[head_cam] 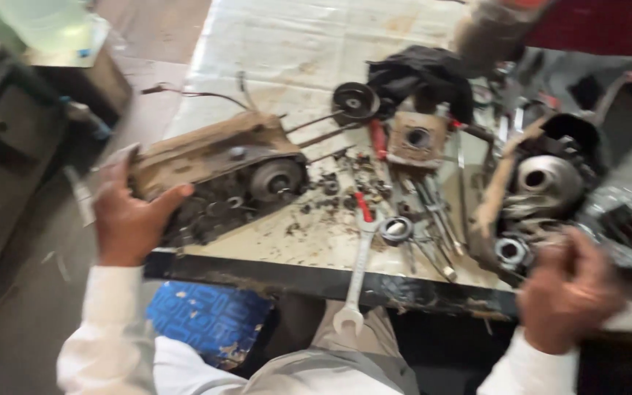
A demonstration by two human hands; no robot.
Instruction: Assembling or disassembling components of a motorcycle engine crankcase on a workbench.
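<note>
The left hand (129,219) clasps the near-left end of a grimy engine casing (217,175) lying on the tabletop (294,51). The right hand (568,289), blurred, hovers by a second engine block (543,190); its grip cannot be told. A blue patterned package (210,318) sits below the near edge.

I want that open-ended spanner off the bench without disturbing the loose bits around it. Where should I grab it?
Probably take the spanner by its lower jaw end, from the bench's near side. That end overhangs the bench edge, so fingers can close around the shank from below. Its upper end lies among small parts and a bearing ring.
</note>
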